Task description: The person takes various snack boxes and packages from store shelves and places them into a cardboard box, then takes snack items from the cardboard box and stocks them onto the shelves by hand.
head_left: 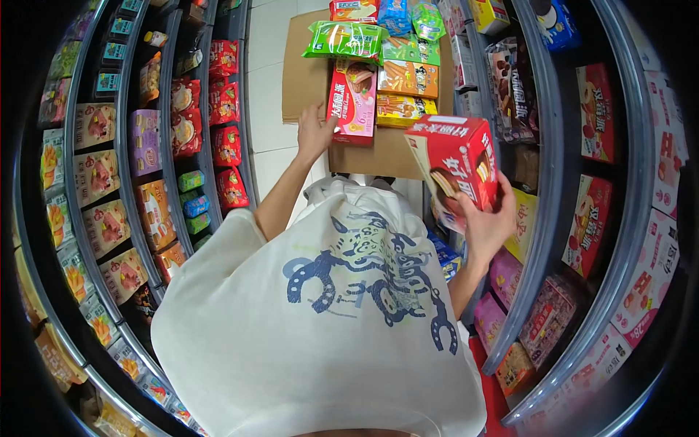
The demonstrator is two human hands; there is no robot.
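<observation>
While the right hand pinches a red box between thumb and fingers, holding it tilted by the near right corner of the cardboard, the left hand is at the left side of a pink box. The left grip is loosely spread; whether its fingertips touch the pink box is unclear. That box lies toward the cardboard's near edge, its far end under a green packet. Along its right side are a yellow box and, farther up, an orange-brown box.
</observation>
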